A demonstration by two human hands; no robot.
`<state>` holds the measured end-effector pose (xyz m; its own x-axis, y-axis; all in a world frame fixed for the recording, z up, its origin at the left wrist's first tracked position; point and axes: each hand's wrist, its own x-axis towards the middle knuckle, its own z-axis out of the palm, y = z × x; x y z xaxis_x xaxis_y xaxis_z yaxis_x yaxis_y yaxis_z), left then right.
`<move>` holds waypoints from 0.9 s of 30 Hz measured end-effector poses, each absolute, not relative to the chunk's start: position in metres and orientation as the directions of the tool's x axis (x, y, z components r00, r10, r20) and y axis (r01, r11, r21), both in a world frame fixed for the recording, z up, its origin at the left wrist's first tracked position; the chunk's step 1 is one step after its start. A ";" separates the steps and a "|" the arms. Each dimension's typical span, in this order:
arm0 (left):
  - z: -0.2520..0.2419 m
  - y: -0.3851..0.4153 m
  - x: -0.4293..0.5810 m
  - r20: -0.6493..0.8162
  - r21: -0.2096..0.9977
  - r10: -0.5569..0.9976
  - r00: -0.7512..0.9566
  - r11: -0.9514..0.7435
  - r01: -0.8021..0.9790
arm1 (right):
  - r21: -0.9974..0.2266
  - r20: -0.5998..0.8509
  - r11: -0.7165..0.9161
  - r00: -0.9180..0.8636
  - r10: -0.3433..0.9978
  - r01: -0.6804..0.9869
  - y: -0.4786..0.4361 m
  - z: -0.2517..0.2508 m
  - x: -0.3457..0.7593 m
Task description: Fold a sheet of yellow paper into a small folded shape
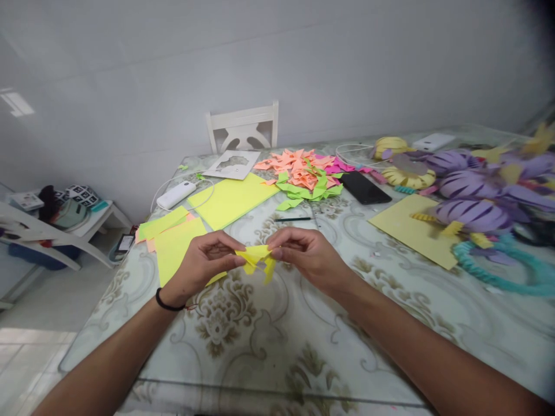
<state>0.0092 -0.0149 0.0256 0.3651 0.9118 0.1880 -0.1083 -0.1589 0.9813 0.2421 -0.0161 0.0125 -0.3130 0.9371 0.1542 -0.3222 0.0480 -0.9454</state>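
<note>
Between my two hands, just above the patterned tabletop (277,341), is a small folded piece of yellow paper (256,254) with flaps hanging down. My left hand (203,263) pinches its left end between thumb and fingers. The right end sits in the pinch of my right hand (306,254). Under and beside my left hand lie yellow paper sheets (173,248), with green and orange ones at their edge. A larger stack of yellow paper (236,199) lies beyond them. Past my right hand is a thin dark stick (292,219), whose kind I cannot make out.
Folded orange and green paper pieces (303,173) form a heap at the back, near a black phone (365,188). A white power strip (176,195) with a cable lies left. Purple paper lanterns (472,215) and a turquoise ring (511,274) crowd the right. A white chair (243,118) stands behind.
</note>
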 end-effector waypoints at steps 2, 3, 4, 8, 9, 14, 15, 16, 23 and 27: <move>0.026 -0.014 0.009 0.158 0.987 0.894 0.419 -0.142 -0.069 | -0.958 0.139 0.039 -0.345 0.928 -0.283 -0.015 0.013 0.242; 0.027 -0.013 0.010 0.144 0.989 0.888 0.437 -0.141 -0.039 | -0.965 0.127 0.031 -0.359 0.924 -0.262 -0.014 0.012 0.242; 0.027 -0.013 0.010 0.137 0.989 0.886 0.443 -0.147 -0.013 | -0.969 0.117 0.025 -0.368 0.922 -0.245 -0.014 0.012 0.242; 0.027 -0.011 0.012 0.189 0.978 0.887 0.422 -0.210 0.004 | -0.970 0.100 0.011 -0.358 0.928 -0.242 -0.014 0.012 0.241; 0.027 -0.011 0.012 0.210 0.974 0.881 0.424 -0.227 -0.011 | -0.968 0.095 0.003 -0.353 0.931 -0.252 -0.014 0.012 0.241; 0.026 -0.011 0.011 0.246 0.965 0.863 0.441 -0.260 -0.028 | -0.967 0.090 0.005 -0.326 0.941 -0.255 -0.013 0.012 0.239; 0.026 -0.011 0.010 0.243 0.965 0.864 0.441 -0.261 -0.020 | -0.969 0.092 0.011 -0.323 0.942 -0.245 -0.013 0.012 0.239; 0.026 -0.011 0.010 0.240 0.965 0.865 0.440 -0.261 -0.015 | -0.971 0.093 0.015 -0.320 0.943 -0.239 -0.013 0.013 0.239; 0.028 -0.013 0.010 0.250 0.964 0.861 0.443 -0.262 -0.036 | -0.960 0.101 0.012 -0.306 0.947 -0.281 -0.016 0.013 0.238; 0.028 -0.013 0.008 0.249 0.964 0.821 0.514 -0.263 -0.046 | -0.964 0.101 0.011 -0.330 0.938 -0.265 -0.015 0.011 0.238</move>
<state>0.0078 -0.0130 0.0280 0.5136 0.8211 0.2490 -0.0460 -0.2635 0.9636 0.2379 -0.0154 0.0109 -0.3302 0.9385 0.1013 -0.2652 0.0108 -0.9641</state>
